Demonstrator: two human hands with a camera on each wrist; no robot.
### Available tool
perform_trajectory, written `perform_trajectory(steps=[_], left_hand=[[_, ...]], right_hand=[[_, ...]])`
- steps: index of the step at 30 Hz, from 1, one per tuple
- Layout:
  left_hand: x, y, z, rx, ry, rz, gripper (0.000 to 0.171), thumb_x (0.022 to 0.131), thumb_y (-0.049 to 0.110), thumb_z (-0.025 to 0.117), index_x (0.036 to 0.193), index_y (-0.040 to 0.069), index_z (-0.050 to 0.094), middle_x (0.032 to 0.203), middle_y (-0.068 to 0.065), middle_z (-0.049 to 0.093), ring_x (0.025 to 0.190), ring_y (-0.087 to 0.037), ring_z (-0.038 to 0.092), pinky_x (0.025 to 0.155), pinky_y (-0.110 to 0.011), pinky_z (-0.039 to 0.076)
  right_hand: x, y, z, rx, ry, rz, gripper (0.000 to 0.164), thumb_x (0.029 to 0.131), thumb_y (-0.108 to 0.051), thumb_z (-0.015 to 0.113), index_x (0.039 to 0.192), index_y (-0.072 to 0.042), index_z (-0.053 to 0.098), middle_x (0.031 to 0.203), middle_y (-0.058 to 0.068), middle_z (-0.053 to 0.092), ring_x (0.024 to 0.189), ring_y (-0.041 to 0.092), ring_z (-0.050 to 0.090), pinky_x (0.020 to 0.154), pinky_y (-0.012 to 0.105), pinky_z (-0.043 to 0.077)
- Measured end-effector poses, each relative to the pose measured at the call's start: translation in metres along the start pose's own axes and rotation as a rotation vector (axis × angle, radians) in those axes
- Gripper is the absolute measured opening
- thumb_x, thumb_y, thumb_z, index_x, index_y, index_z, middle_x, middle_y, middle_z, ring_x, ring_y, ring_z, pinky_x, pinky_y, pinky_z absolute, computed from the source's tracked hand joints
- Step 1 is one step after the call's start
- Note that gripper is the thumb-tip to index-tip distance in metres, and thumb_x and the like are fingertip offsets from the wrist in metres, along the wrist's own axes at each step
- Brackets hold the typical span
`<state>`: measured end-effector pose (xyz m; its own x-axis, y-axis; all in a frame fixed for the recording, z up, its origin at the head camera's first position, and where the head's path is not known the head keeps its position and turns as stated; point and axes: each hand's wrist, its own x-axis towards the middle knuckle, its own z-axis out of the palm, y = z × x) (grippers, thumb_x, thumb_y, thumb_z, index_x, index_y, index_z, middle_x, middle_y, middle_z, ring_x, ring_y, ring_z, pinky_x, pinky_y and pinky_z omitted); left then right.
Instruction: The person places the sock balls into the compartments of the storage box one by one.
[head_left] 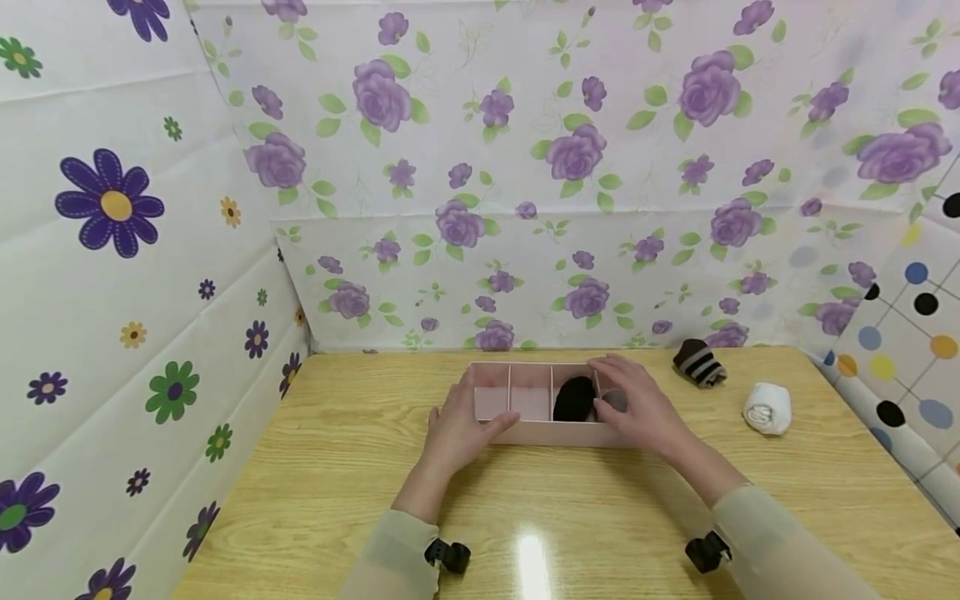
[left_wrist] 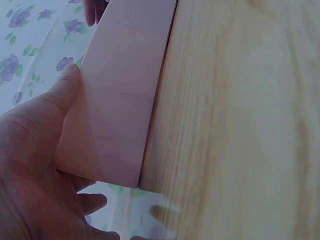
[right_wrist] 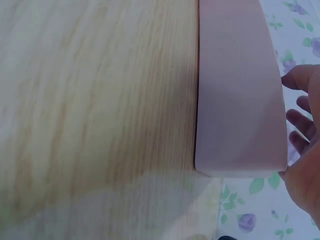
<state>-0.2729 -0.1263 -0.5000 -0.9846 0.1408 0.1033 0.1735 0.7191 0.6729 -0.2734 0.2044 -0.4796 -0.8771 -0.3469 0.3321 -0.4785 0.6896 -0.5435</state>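
The box [head_left: 555, 433] is pale pink, long and low, with thin upright walls and three dividers that split it into four compartments in a row. It sits flat on the worktop [head_left: 360, 467], toward the back edge and about midway between the two side edges, its long side facing the person. The two left compartments show bare pink floors. The third from the left has a black bundle [head_left: 574, 400], rounded and soft-looking, which reaches up to the rim. In the rightmost lies a grey bundle [head_left: 615, 402], partly hidden.

The left hand [head_left: 459, 429] grips the box at its front left corner, thumb over the front rim and fingers around the left end. The right hand [head_left: 643, 404] arches over the right end, fingers toward the back rim and thumb toward the front, thumb and fingers apart; I cannot tell whether it pinches the wall or the grey bundle. It covers much of the rightmost compartment. In both wrist views the front wall hides the contents.

To the right of the box, at the back edge of the worktop, lies a striped roll [head_left: 700, 363], dark with grey bands. A white roll [head_left: 767, 408] lies nearer the back right corner, well apart from the box. Behind the back edge hangs a cloth [head_left: 517, 275] with purple roses; daisies cover the left wall [head_left: 172, 333], and coloured dots the right wall [head_left: 903, 333]. A black wrist camera [head_left: 447, 556] sits at the left sleeve [head_left: 397, 554], another at the right.
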Motion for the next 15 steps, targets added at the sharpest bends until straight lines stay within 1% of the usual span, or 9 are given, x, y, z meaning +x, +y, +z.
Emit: perform_trajectory(steps=[3,6,10,12,15], left_hand=[[0.0,0.001,0.0,0.004,-0.003,0.0,0.118,0.097,0.07,0.075,0.179,0.011,0.014,0.18,-0.013,0.029,0.165,-0.044,0.024,0.124,-0.082,0.012],[-0.001,0.001,-0.001,0.01,-0.006,0.001,0.119,0.096,0.071,0.075,0.179,0.011,0.013,0.18,-0.013,0.029,0.166,-0.044,0.023,0.124,-0.082,0.012],[-0.001,0.002,-0.001,0.012,-0.003,-0.002,0.116,0.098,0.066,0.076,0.179,0.011,0.013,0.18,-0.013,0.029,0.166,-0.044,0.023,0.124,-0.081,0.012],[-0.001,0.003,-0.001,0.009,-0.002,-0.003,0.116,0.098,0.065,0.077,0.178,0.01,0.014,0.18,-0.014,0.029,0.165,-0.044,0.023,0.124,-0.081,0.012],[-0.002,0.005,-0.002,0.002,-0.004,-0.004,0.116,0.098,0.065,0.077,0.178,0.01,0.014,0.179,-0.014,0.03,0.165,-0.044,0.024,0.124,-0.082,0.012]], right_hand=[[-0.004,0.004,-0.003,-0.011,0.029,-0.002,0.062,0.106,-0.011,0.074,0.163,-0.004,0.052,0.169,0.025,0.043,0.158,0.051,0.031,0.122,0.076,0.027],[-0.008,0.01,-0.006,-0.025,0.069,-0.021,0.062,0.105,-0.009,0.074,0.162,-0.003,0.053,0.167,0.025,0.045,0.155,0.052,0.036,0.119,0.076,0.031],[-0.012,0.017,-0.012,-0.049,0.122,-0.048,0.06,0.104,-0.007,0.074,0.161,-0.002,0.054,0.163,0.023,0.05,0.15,0.052,0.042,0.115,0.075,0.038],[-0.014,0.019,-0.016,-0.059,0.137,-0.047,0.059,0.104,-0.008,0.074,0.16,-0.002,0.055,0.162,0.023,0.051,0.149,0.052,0.044,0.113,0.074,0.04],[-0.018,0.023,-0.023,-0.059,0.142,-0.015,0.059,0.106,-0.01,0.073,0.161,-0.003,0.054,0.164,0.024,0.049,0.15,0.052,0.042,0.113,0.075,0.04]])
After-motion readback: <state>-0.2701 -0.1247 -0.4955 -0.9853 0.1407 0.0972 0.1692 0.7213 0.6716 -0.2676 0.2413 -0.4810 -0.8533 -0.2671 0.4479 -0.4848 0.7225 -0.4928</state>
